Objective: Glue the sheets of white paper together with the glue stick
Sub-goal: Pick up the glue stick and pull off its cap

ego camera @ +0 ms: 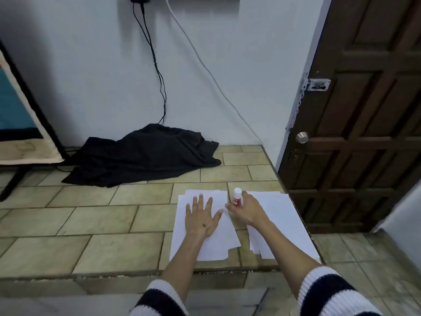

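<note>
A person's right hand [247,210] grips an upright, capped glue stick [237,197] on the tiled ledge [114,215], at two o'clock from the left hand [201,216], which lies flat, fingers spread, on the nearer paper stack [218,242]; a second stack [282,215] sits at three o'clock.

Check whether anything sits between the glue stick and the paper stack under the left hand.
Nothing visible does. The right hand grips the red-and-white glue stick upright beside the left stack of white paper sheets; only bare tiled surface separates them. The left hand lies flat on that stack.
</note>
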